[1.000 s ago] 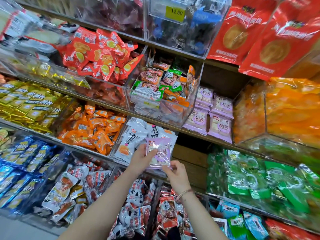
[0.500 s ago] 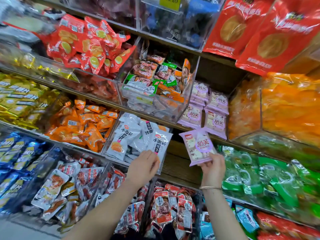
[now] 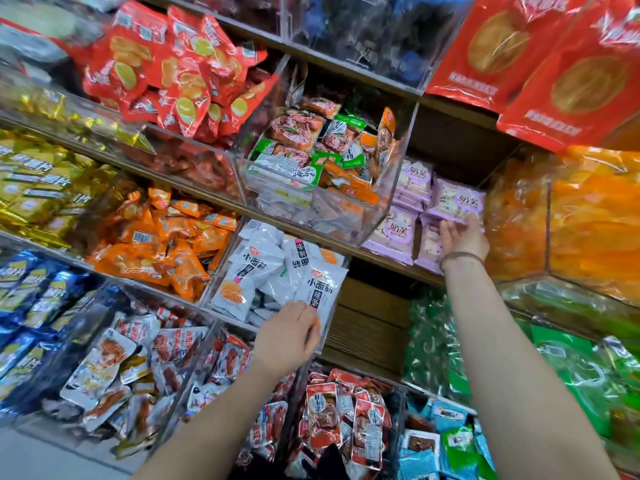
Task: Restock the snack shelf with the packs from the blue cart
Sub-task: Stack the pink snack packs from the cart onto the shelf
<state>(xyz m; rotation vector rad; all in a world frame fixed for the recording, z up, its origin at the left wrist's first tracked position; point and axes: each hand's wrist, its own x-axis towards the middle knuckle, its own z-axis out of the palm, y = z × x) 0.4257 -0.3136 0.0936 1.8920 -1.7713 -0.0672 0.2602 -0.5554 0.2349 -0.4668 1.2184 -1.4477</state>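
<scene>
So the right hand [image 3: 464, 241] has now lifted the purple pack [image 3: 456, 202] to its matching stack [image 3: 394, 234], still pinching it. Nearly shelved.

Our right hand [image 3: 464, 239] holds a pack [image 3: 455, 202] on top of the stack of packs [image 3: 394, 233] on the shelf [image 3: 194, 196], right of a bin [image 3: 346, 220]. Our left hand [image 3: 287, 337] is lower left, before another bin [image 3: 337, 292].
</scene>
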